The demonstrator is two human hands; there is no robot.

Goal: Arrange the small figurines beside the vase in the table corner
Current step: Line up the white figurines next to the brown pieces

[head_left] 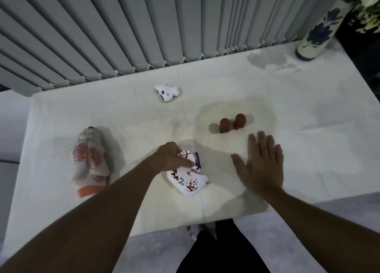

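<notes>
A tall white vase with blue flowers (320, 28) stands in the far right corner of the table (308, 112). My left hand (170, 157) is closed over the top of a white painted figurine with a purple cord (188, 182) near the front edge. My right hand (261, 161) lies flat and open on the cloth, holding nothing. Two small brown figurines (232, 122) stand just beyond its fingertips. A small white animal figurine with dark spots (167, 91) sits toward the back. A larger robed figurine with pink flowers (90, 159) is at the left.
Grey vertical blinds (144, 26) hang along the table's back edge. White flowers (368, 3) fill the vase at the top right. The white cloth has damp-looking patches near the vase. My dark-clothed legs (222, 250) are below the table's front edge.
</notes>
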